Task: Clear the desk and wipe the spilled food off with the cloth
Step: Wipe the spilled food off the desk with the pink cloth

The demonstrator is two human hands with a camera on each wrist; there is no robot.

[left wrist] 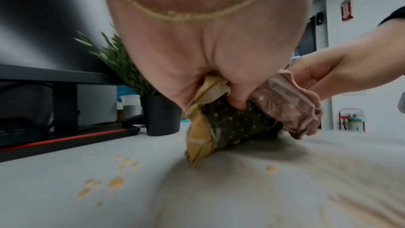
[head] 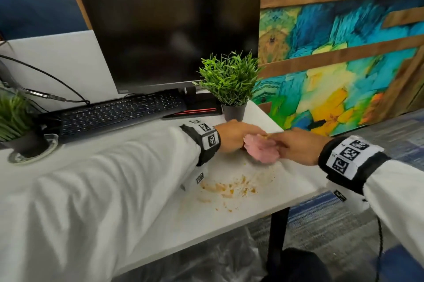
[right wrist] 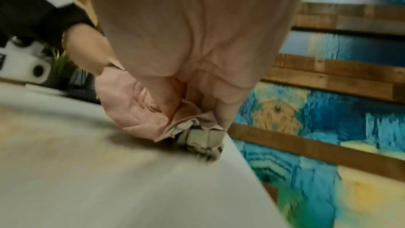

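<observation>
Both arms wear loose, creased white long sleeves [head: 96,190]. A black fabric wrist band [head: 207,144] wraps the left wrist and another black band [head: 351,162] the right, each carrying a white block printed with black square-patterned tags. The left hand [head: 230,136] and right hand [head: 298,146] are bare. A thin beaded bracelet [left wrist: 188,15] circles the left wrist.

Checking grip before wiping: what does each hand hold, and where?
Left hand grips the crumpled wrapper at its top; right hand pinches the pink cloth by its edge.
</observation>
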